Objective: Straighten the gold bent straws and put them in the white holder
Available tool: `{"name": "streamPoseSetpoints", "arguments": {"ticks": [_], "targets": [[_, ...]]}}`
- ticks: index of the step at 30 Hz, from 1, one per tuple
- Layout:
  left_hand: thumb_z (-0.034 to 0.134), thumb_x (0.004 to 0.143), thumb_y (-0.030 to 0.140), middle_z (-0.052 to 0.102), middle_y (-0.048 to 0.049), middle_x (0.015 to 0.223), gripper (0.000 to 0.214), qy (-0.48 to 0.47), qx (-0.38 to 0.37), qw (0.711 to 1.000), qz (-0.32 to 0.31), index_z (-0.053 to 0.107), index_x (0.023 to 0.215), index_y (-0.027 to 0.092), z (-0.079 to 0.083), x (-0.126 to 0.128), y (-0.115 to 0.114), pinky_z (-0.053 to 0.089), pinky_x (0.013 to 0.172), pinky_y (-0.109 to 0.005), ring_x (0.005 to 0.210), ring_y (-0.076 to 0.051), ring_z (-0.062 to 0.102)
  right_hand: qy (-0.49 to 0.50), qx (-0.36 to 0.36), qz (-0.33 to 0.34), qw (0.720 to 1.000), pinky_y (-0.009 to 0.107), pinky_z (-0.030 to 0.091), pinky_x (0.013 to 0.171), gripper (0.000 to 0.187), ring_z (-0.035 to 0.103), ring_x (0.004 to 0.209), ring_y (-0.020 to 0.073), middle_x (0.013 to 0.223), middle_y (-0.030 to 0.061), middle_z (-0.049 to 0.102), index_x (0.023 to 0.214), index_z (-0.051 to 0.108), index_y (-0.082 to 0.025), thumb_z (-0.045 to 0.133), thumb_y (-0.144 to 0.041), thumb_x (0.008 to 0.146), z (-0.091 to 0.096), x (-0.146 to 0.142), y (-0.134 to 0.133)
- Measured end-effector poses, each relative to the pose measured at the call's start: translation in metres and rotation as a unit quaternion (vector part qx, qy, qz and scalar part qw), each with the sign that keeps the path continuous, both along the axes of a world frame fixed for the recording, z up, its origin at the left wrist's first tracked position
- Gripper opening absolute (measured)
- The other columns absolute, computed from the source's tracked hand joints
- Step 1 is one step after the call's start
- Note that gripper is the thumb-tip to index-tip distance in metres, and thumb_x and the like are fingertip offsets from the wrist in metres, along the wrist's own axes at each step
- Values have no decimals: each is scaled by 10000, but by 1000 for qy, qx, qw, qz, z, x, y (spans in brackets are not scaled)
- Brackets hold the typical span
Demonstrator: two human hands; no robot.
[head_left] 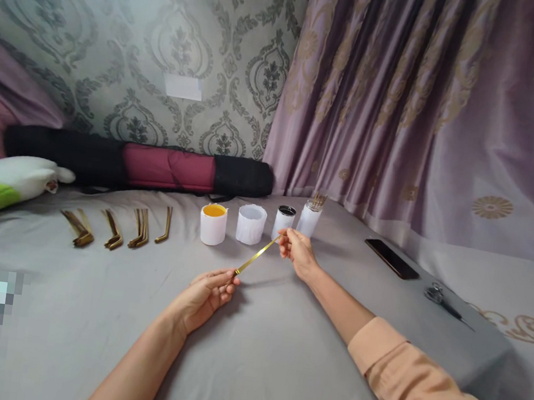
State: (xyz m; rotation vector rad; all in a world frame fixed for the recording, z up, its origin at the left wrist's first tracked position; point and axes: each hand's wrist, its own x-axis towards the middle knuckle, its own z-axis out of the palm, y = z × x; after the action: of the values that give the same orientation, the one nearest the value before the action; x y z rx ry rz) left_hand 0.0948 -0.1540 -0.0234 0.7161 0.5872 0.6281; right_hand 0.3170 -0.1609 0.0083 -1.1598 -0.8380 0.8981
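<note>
A thin, shiny gold strip (257,255) stretches slantwise between my two hands above the grey sheet. Its near end is pinched in the closed fingers of my left hand (207,293). My right hand (296,250) grips the far end, just in front of a white can with a dark inside (283,224). To the left lie several small bundles of bent brownish-gold strips (141,228) and a single bent strip (165,226). What the strips are made of I cannot tell.
Behind my hands stand a white-wrapped tub with orange inside (213,227), a white-wrapped cup (250,225) and a white jar holding thin sticks (310,219). A phone (392,259) and a dark pointed tool (446,304) lie right. A black-and-maroon roll (168,168) lines the wall.
</note>
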Motion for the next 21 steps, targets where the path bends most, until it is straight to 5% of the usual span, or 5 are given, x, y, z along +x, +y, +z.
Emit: {"name": "streamPoseSetpoints", "arguments": {"ticks": [21], "targets": [[588,728,142,567,-58,769,175,-9,-1,1000,-3,561,889,80,-1,-3,2,449,528,-160,565,-45,492,-14,-16,-14,1000,180,341,364,217,429,414,49,569,-25,519,741,561,-141,576,-353,696,8,3,-3]]}}
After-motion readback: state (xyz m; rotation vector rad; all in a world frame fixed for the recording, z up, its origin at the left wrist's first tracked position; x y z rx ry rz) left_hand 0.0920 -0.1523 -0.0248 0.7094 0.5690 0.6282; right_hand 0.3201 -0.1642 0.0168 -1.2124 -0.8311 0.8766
